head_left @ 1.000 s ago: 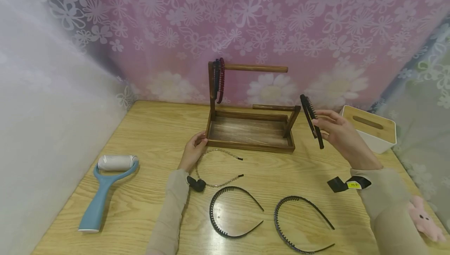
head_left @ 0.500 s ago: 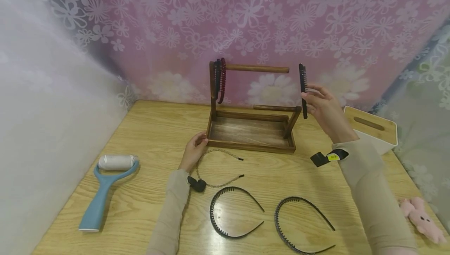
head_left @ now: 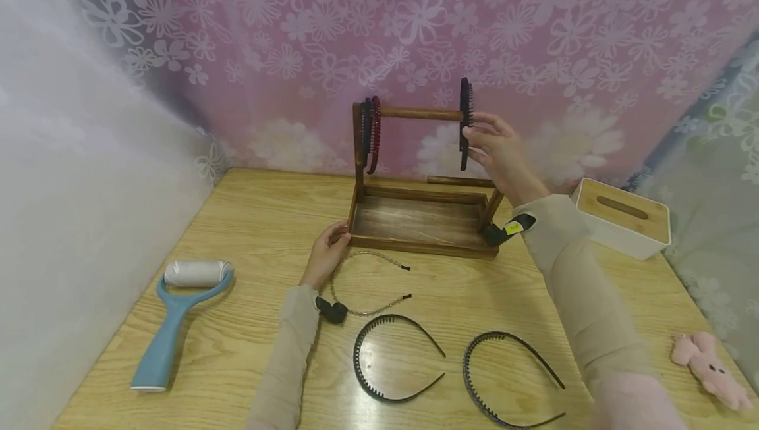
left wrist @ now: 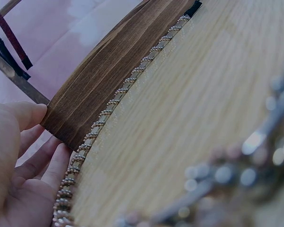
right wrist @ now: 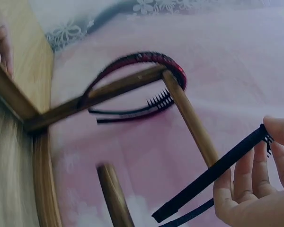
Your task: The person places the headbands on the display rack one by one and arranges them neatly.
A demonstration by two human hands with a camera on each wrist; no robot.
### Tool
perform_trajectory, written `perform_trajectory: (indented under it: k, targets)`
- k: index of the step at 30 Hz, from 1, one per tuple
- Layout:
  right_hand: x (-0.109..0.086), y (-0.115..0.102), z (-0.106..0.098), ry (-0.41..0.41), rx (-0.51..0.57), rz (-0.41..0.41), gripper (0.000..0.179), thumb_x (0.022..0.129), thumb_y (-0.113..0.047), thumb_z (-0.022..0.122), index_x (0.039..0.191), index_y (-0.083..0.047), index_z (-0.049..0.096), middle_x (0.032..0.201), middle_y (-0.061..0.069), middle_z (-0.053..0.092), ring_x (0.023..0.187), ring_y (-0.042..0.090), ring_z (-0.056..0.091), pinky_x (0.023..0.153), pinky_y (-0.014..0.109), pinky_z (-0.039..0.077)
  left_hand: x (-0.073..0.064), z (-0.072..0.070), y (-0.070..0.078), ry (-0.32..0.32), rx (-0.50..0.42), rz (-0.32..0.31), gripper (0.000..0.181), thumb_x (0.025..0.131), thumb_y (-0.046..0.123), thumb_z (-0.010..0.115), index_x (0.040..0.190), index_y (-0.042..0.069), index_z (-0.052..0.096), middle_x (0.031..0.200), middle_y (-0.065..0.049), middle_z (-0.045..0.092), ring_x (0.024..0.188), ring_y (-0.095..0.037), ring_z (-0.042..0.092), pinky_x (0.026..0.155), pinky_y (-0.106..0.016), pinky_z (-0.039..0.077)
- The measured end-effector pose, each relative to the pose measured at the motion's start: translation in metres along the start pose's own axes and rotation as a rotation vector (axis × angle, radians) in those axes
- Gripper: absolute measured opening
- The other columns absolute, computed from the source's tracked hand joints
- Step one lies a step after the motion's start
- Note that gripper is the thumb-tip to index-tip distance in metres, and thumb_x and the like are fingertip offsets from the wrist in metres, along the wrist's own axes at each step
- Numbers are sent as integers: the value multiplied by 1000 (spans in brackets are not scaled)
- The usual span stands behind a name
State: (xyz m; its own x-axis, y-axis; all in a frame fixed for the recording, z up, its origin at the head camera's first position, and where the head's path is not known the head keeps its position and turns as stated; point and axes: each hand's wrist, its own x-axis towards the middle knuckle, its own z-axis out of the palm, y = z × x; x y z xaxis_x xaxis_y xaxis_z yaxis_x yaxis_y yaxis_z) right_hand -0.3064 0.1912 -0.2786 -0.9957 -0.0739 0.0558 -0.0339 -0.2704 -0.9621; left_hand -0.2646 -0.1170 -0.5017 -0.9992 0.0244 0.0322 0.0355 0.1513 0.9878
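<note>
My right hand (head_left: 504, 157) pinches a black toothed headband (head_left: 465, 124) upright at the free right end of the upper bar (head_left: 415, 113) of a wooden stand (head_left: 423, 247). In the right wrist view the headband's band (right wrist: 210, 172) overlaps that bar, its ends pointing down and left. A dark red headband (head_left: 375, 134) and a black one (head_left: 365, 137) hang at the bar's left end. With thumb and fingers, my left hand (head_left: 326, 252) holds the tray's front left corner. Beside it lies a beaded headband (left wrist: 111, 106), along the tray's front wall.
Two black toothed headbands (head_left: 357, 357) (head_left: 466, 371) lie on the table near the front. A blue lint roller (head_left: 172, 331) is at left. A white tissue box (head_left: 634, 232) with wooden lid and a pink plush toy (head_left: 711, 371) sit at right. The stand's lower bar (head_left: 459, 181) points left.
My right hand has carried the black headband up and left, from right of the stand to the upper bar's free end. My left hand stays at the tray corner.
</note>
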Motion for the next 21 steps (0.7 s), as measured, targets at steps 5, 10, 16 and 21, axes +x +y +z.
perform_trajectory:
  k: [5,10,16,21]
  targets:
    - [9,16,25,-57,17,42,22,96,-7,60,114,-19,54,104,-2,51,93,12,51,83,26,45,-2,-1,3,-5,-6,9,41,101,15,53,141,6,49,137,-19,53,128,-32,51,110,-45,42]
    - [17,33,50,-98,27,103,21,98,-6,55,112,-22,54,105,-3,50,97,12,51,86,28,41,-3,-2,3,-8,-3,7,41,101,15,53,141,7,49,138,-19,53,128,-32,51,110,-45,42]
    - [28,47,74,-97,60,132,24,98,0,51,108,-21,54,102,-3,51,94,10,53,80,25,44,0,-1,-2,1,-2,12,41,101,18,55,141,8,50,136,-18,54,127,-31,52,110,-45,43]
    - [36,57,82,-83,47,137,24,97,2,52,104,-21,56,103,-3,53,94,10,55,80,26,45,1,-1,-3,-5,2,17,41,101,18,55,140,8,51,136,-18,54,126,-31,52,109,-46,43]
